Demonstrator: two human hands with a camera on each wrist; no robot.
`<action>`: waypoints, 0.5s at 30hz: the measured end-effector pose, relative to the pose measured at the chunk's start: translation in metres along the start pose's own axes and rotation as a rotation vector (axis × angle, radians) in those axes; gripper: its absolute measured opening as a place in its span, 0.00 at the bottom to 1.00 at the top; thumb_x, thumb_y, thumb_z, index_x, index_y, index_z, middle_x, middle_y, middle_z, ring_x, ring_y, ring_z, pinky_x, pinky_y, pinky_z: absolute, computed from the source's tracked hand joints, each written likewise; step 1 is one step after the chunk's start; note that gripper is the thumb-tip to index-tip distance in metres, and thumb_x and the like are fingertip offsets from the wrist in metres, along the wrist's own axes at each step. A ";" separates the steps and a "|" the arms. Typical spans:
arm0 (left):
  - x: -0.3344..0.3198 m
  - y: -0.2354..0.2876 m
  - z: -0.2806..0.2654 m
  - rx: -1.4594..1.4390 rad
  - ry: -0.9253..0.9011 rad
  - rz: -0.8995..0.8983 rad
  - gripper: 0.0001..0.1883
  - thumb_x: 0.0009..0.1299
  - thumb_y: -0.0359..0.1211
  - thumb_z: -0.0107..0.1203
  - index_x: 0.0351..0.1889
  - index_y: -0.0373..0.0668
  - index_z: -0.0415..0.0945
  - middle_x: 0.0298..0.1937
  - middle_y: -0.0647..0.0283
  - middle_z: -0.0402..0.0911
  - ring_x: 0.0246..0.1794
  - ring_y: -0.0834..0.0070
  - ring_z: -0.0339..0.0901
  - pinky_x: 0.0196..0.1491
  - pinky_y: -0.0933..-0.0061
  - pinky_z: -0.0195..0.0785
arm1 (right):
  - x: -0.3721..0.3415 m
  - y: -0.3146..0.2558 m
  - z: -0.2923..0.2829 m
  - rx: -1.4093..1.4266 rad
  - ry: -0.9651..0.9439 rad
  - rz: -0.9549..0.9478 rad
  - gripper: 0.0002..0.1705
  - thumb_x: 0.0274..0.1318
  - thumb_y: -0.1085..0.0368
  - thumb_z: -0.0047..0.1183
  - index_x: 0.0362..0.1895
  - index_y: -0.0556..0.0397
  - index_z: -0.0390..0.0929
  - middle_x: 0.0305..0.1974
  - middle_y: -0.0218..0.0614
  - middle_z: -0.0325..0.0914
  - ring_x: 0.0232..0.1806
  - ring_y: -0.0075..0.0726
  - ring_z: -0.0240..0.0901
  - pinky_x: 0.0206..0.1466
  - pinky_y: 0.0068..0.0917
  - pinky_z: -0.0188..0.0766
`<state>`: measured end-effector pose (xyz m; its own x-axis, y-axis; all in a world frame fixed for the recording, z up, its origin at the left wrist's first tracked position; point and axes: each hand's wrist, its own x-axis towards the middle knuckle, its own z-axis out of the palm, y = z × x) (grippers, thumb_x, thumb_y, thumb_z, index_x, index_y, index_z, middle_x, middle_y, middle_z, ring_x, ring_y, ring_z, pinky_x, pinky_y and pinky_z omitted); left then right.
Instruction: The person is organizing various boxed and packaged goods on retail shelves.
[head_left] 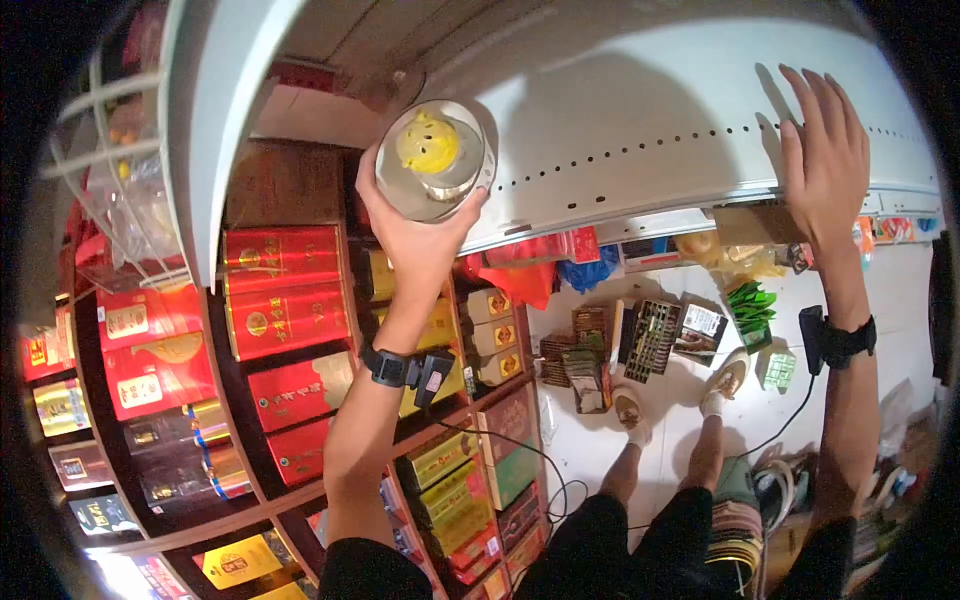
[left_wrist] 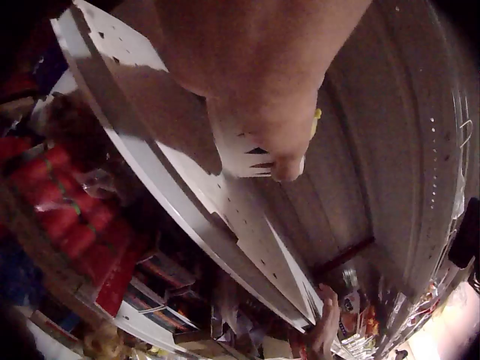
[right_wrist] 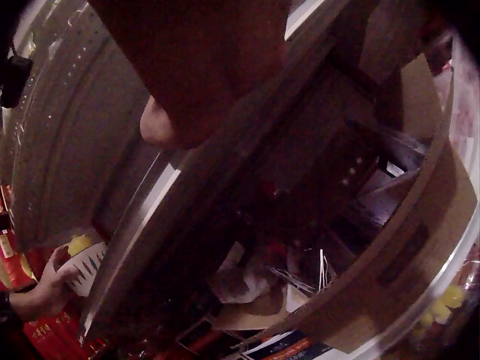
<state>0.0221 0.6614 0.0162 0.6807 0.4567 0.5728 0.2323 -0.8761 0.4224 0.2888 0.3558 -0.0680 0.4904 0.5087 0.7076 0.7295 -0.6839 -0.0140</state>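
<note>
My left hand [head_left: 420, 240] grips a round white container [head_left: 408, 185] at the left end of a white metal shelf [head_left: 640, 190], with thumb and fingers curled around its side. Inside its rim stands a clear piece topped by a yellow animal-like face [head_left: 428, 147]. Dark pointed marks run around the container's side [right_wrist: 88, 271] in the right wrist view. Far to the right, my right hand [head_left: 828, 150] rests on the shelf near its front edge, fingers straight and holding nothing. In the left wrist view, the left hand [left_wrist: 262, 112] hides much of the container.
Red gift boxes [head_left: 285, 320] fill a wooden rack at the left, beside a white wire basket [head_left: 120, 170]. Below the shelf, stacked packs [head_left: 650, 340] and a green bundle [head_left: 752, 312] lie on the tiled floor near the person's feet. An opened cardboard box [right_wrist: 397, 277] sits under the shelf.
</note>
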 end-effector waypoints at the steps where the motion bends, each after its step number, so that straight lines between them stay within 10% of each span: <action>1: -0.002 0.000 -0.002 -0.024 0.013 0.007 0.54 0.44 0.32 0.79 0.68 0.35 0.55 0.63 0.49 0.67 0.64 0.61 0.66 0.68 0.61 0.59 | 0.000 0.000 0.001 -0.003 -0.001 0.002 0.24 0.65 0.54 0.44 0.65 0.39 0.71 0.61 0.40 0.72 0.67 0.51 0.63 0.67 0.45 0.59; 12: -0.059 -0.011 -0.059 0.014 0.065 -0.062 0.56 0.41 0.34 0.79 0.68 0.38 0.55 0.66 0.48 0.62 0.66 0.53 0.62 0.68 0.55 0.56 | 0.003 -0.014 -0.007 0.009 -0.045 -0.034 0.23 0.66 0.55 0.45 0.63 0.45 0.73 0.61 0.43 0.72 0.67 0.51 0.63 0.67 0.47 0.59; 15: -0.087 -0.014 -0.079 -0.045 0.128 -0.065 0.58 0.40 0.34 0.80 0.69 0.39 0.55 0.67 0.47 0.62 0.67 0.52 0.62 0.69 0.54 0.56 | -0.009 -0.061 -0.038 0.490 -0.023 -0.052 0.17 0.63 0.62 0.50 0.53 0.55 0.77 0.52 0.47 0.77 0.55 0.51 0.72 0.60 0.43 0.66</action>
<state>-0.0955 0.6462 0.0153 0.5704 0.5305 0.6271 0.2396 -0.8377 0.4907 0.2217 0.3735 -0.0470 0.4540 0.5504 0.7007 0.8889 -0.3340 -0.3136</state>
